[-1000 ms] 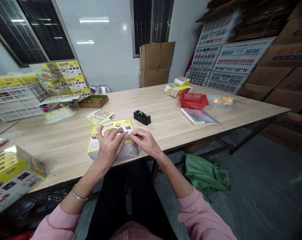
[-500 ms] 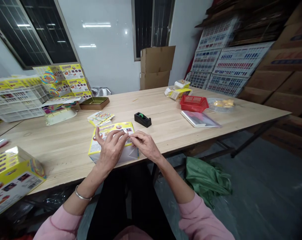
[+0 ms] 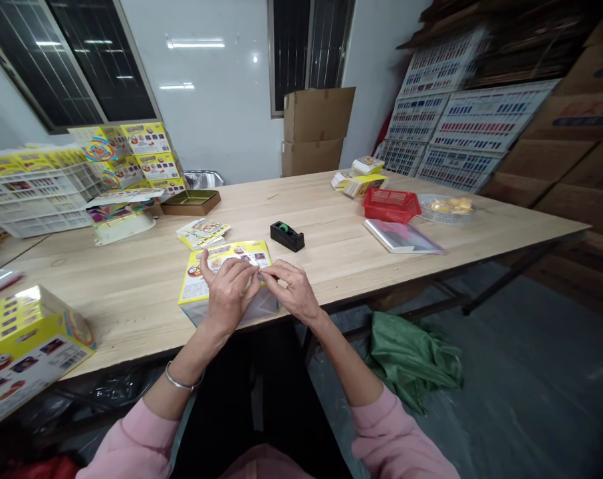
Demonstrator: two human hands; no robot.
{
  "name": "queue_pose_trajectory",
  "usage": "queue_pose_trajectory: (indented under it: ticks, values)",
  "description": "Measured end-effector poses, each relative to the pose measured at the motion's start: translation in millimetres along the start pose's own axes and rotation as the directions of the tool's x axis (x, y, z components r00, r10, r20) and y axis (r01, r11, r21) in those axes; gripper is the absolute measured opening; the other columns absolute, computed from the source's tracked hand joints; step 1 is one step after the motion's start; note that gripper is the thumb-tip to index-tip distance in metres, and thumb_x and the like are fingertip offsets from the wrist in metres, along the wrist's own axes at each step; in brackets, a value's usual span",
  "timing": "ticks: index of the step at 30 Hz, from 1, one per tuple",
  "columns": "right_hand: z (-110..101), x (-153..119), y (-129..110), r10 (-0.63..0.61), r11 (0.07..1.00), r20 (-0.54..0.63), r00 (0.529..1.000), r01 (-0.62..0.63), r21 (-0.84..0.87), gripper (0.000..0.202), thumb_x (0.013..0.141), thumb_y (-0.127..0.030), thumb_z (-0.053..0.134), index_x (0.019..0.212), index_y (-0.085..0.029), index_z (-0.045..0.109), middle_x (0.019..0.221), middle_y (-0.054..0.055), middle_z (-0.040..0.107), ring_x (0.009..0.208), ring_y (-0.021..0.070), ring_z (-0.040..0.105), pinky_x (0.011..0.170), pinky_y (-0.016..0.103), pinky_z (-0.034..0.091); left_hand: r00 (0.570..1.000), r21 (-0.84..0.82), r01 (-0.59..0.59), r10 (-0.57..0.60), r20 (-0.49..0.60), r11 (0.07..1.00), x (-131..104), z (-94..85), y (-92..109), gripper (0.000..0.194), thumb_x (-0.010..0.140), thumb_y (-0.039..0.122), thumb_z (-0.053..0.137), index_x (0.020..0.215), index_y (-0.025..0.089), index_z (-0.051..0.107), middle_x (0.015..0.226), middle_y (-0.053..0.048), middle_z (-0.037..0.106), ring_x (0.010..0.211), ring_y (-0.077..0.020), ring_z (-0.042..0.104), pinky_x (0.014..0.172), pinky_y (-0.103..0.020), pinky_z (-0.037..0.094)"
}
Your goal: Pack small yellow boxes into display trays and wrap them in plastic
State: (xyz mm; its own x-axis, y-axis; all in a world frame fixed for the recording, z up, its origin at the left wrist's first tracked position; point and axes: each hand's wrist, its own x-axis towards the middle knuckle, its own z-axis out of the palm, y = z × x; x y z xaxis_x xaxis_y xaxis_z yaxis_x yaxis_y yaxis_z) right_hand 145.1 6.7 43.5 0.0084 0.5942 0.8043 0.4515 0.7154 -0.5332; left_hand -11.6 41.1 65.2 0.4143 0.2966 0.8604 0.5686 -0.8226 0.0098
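A yellow and white printed box in shiny clear wrap sits at the table's near edge, its folded wrap showing on the side facing me. Over its right part, my left hand has thumb and forefinger pinched together, with the little finger raised. My right hand is beside it at the box's right corner, also pinching. The fingertips almost meet; whatever lies between them is too small to make out. Just beyond the box stands a black tape dispenser with a green core. Some printed cards lie behind the box.
Another wrapped box stands at left. Farther back are a white crate, stacked printed boxes and a brown tray. Toward the right sit a red basket, a plastic-covered stack and a round basket.
My left thumb and forefinger have closed into a pinch beside my right fingertips, and the left wrist has shifted slightly right. My right hand has barely moved. The view has shifted a little.
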Motion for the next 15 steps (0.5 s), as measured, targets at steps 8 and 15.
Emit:
queue_pose_trajectory:
  ticks: [8,15]
  values:
    - [1,-11,5,0.236,0.952,-0.054,0.970,-0.219,0.215,0.020,0.091,-0.037,0.062,0.084,-0.021,0.071,0.085,0.005,0.067,0.073,0.0167,0.064,0.070,0.031,0.055,0.935,-0.201,0.340,-0.353,-0.029,0.919,5,-21.6,-12,0.012,0.092,0.029,0.059,0.084,0.024,0.067,0.096,-0.002,0.076,0.098,-0.0221,0.069,0.116,-0.060,0.025]
    - [-6,-20,8,0.308,0.896,-0.010,0.951,-0.286,0.339,0.026,0.091,-0.045,0.063,0.083,-0.021,0.068,0.083,0.004,0.067,0.078,0.0173,0.066,0.077,0.032,0.056,0.694,-0.728,0.584,-0.686,0.219,0.359,-46,-107.3,6,0.012,0.090,0.037,0.063,0.084,0.027,0.062,0.084,0.000,0.065,0.089,-0.0187,0.064,0.109,-0.046,0.046]
